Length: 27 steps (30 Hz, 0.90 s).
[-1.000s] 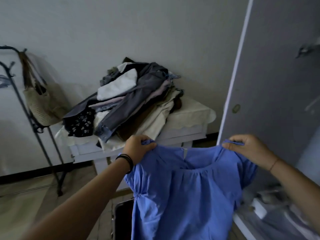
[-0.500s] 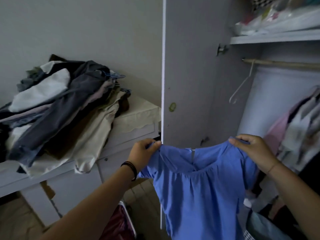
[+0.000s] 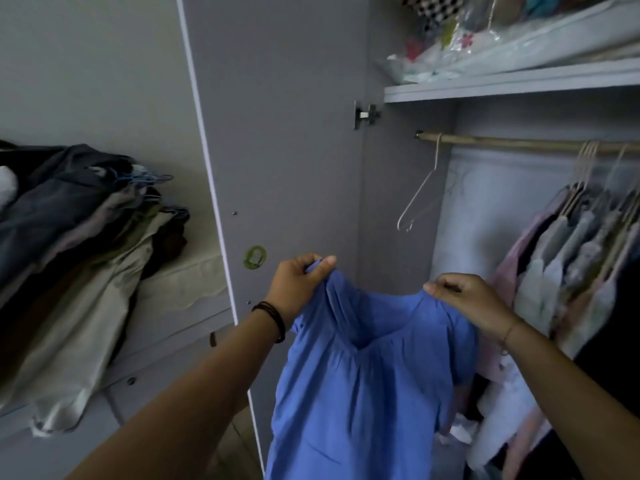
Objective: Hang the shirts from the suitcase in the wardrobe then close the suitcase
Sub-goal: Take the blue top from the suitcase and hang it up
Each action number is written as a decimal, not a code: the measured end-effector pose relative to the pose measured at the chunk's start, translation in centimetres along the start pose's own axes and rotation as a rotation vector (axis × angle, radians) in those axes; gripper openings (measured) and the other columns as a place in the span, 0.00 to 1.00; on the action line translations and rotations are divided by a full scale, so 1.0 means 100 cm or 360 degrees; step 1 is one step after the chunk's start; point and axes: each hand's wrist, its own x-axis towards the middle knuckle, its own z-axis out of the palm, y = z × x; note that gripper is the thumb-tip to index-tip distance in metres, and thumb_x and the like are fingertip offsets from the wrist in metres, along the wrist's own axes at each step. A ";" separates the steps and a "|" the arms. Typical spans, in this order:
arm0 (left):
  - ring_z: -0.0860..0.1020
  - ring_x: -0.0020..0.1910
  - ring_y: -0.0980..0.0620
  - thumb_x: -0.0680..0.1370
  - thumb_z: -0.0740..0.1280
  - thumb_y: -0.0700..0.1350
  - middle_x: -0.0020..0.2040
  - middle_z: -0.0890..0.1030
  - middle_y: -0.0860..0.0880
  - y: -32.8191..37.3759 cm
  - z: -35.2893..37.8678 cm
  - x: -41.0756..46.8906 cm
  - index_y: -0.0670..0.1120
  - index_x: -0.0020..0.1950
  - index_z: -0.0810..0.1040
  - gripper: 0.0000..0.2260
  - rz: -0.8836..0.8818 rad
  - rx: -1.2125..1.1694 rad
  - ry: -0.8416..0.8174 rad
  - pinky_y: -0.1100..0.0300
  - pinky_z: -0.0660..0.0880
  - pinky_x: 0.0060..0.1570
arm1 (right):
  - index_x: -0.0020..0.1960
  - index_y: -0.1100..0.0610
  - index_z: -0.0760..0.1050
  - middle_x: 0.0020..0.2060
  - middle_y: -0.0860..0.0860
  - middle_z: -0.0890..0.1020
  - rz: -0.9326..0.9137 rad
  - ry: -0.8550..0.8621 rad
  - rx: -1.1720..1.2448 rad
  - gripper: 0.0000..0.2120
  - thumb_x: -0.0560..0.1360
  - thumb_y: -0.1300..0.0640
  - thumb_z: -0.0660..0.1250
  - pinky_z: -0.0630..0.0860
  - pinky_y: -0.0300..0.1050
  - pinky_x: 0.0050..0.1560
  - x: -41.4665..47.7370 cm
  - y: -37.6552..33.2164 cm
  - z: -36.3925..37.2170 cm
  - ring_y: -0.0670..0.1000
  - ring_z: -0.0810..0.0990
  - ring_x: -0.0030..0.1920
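Presently both hands, left hand (image 3: 298, 285) and right hand (image 3: 467, 299), pinch the blue shirt (image 3: 363, 386) at its shoulders, spreading the neckline, likely for the empty hanger (image 3: 420, 192) on the rail (image 3: 519, 144).

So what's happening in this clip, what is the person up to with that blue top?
A person holds a blue shirt up by its shoulders, left hand on one, right hand on the other, facing an open wardrobe. It is not on a hanger yet. An empty hanger hangs at the left end of the rail, with hung clothes further right. A clothes pile sits on a unit to the left.
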 end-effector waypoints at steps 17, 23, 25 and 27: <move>0.69 0.32 0.53 0.76 0.68 0.48 0.34 0.72 0.44 0.007 0.060 0.176 0.43 0.33 0.72 0.15 0.0270 0.0168 -0.0368 0.64 0.69 0.34 | 0.57 0.65 0.75 0.46 0.58 0.80 0.0359 0.0349 0.0493 0.15 0.79 0.54 0.62 0.79 0.39 0.48 0.175 0.048 -0.038 0.53 0.81 0.46; 0.67 0.28 0.55 0.76 0.69 0.47 0.30 0.70 0.44 0.004 0.089 0.224 0.39 0.32 0.71 0.17 0.0294 0.0183 -0.0339 0.68 0.68 0.31 | 0.62 0.73 0.70 0.55 0.61 0.78 0.0493 0.0674 0.0703 0.20 0.78 0.58 0.64 0.73 0.52 0.62 0.287 0.080 -0.064 0.62 0.75 0.62; 0.67 0.29 0.54 0.76 0.69 0.46 0.31 0.70 0.43 0.003 0.097 0.237 0.34 0.34 0.72 0.18 0.0291 0.0203 -0.0326 0.68 0.67 0.30 | 0.65 0.72 0.68 0.65 0.66 0.72 0.0550 0.0672 0.0786 0.23 0.78 0.57 0.64 0.65 0.57 0.69 0.321 0.087 -0.071 0.65 0.68 0.68; 0.67 0.29 0.54 0.76 0.69 0.46 0.31 0.70 0.42 0.001 0.103 0.248 0.34 0.34 0.73 0.17 0.0302 0.0228 -0.0304 0.68 0.67 0.30 | 0.68 0.67 0.68 0.68 0.63 0.70 0.0594 0.0631 0.0920 0.22 0.78 0.55 0.63 0.69 0.51 0.67 0.349 0.089 -0.078 0.64 0.69 0.68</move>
